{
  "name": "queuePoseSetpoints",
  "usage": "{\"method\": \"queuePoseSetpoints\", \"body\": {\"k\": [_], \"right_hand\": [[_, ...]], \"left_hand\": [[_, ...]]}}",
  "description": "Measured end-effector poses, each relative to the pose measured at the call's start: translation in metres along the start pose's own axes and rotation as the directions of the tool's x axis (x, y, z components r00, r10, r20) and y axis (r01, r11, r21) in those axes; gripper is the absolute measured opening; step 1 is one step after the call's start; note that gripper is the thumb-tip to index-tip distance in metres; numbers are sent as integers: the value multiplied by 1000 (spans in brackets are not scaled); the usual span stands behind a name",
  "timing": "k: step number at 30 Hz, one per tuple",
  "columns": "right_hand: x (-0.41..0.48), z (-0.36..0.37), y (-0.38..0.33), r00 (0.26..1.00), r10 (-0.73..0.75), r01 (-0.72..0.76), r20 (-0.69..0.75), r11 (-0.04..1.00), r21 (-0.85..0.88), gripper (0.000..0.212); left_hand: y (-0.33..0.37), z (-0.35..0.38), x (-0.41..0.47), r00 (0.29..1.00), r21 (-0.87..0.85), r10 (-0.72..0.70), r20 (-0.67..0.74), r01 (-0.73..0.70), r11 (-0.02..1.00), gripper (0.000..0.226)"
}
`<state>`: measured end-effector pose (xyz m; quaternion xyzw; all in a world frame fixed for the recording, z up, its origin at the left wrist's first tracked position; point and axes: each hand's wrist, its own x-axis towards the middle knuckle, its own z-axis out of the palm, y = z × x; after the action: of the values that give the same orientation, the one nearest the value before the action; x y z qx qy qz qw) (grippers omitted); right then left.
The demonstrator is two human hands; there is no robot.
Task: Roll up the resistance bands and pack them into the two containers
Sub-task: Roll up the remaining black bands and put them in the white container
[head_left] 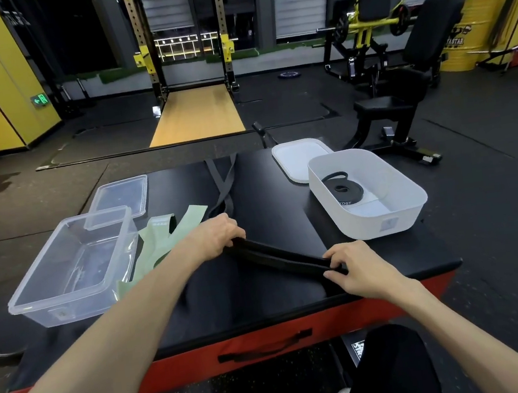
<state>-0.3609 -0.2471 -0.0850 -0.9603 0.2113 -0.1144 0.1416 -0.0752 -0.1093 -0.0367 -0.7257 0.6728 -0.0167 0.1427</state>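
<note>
A wide black resistance band (278, 256) lies stretched across the black padded box top (263, 297). My left hand (217, 237) grips its far end and my right hand (354, 269) pinches its near end. A pale green band (159, 247) lies loose beside the clear container (67, 268), which holds nothing. The white container (371, 192) at the right holds a rolled black band (343, 186). Another black band (223, 181) trails from the far edge toward my left hand.
A clear lid (122, 196) lies behind the clear container and a white lid (298, 158) behind the white one. The box has red sides with a black handle (266, 347). A black gym machine (406, 80) stands on the floor beyond at the right.
</note>
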Motion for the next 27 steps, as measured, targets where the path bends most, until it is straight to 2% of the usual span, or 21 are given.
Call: {"method": "queuePoseSetpoints", "body": {"k": [2, 4, 5, 6, 7, 8, 9, 10, 11, 12, 14, 15, 16, 18, 22, 24, 27], "right_hand": [[0, 0, 0, 1000, 9, -9, 7, 1000, -1, 23], [-1, 1, -1, 1000, 2, -2, 4, 1000, -2, 21], [-2, 1, -1, 1000, -10, 10, -4, 1000, -4, 20], [-3, 1, -2, 1000, -19, 19, -9, 1000, -8, 20], [-3, 1, -3, 999, -29, 29, -14, 1000, -13, 19], [-3, 1, -4, 999, -38, 37, -20, 999, -19, 19], [-3, 1, -4, 999, -44, 44, -25, 999, -21, 19], [-3, 1, -5, 999, -45, 44, -29, 999, -17, 19], [-3, 1, -5, 999, -43, 43, -27, 999, -15, 19], [-3, 0, -5, 999, -47, 47, -25, 999, -18, 19], [-4, -1, -5, 998, -60, 59, -17, 998, -21, 17], [-4, -2, -6, 998, -58, 58, -15, 998, -21, 15], [-5, -3, -6, 999, -50, 50, -16, 999, -18, 12], [-5, -3, -7, 999, -39, 39, -14, 999, 1, 13], [-5, -4, -12, 998, -42, 39, 49, 998, 59, 50], [-3, -4, -13, 996, -49, 46, 78, 998, 39, 53], [0, 1, -16, 997, -31, 31, 70, 1000, 3, 40]], "left_hand": [[-1, -1, -4, 998, 168, -59, -14, 60, 984, 26], [1, -2, -5, 990, 260, -127, -65, 139, 956, 21], [2, -2, -5, 981, 279, -144, -128, 175, 944, 20], [3, -2, -6, 958, 282, -141, -250, 211, 936, 20], [4, -4, -5, 907, 268, -142, -397, 263, 927, 22], [5, -4, -2, 827, 200, -158, -539, 308, 930, 23], [9, -3, 2, 730, 76, -205, -652, 332, 940, 19], [13, -1, 5, 659, -74, -283, -697, 325, 943, 14], [15, 4, 9, 655, -239, -372, -658, 287, 928, 11], [17, 10, 12, 698, -379, -433, -570, 244, 893, 12], [22, 24, 14, 827, -559, -455, -331, 217, 800, 24], [22, 26, 12, 838, -621, -474, -269, 226, 751, 30], [21, 26, 11, 821, -658, -514, -249, 246, 711, 33], [20, 19, 8, 787, -647, -568, -240, 306, 698, 33], [20, 10, 8, 781, -567, -604, -157, 429, 703, 24], [23, 13, 9, 741, -618, -666, -87, 485, 619, 18], [33, 17, 12, 650, -761, -760, 19, 502, 410, 28]]}}
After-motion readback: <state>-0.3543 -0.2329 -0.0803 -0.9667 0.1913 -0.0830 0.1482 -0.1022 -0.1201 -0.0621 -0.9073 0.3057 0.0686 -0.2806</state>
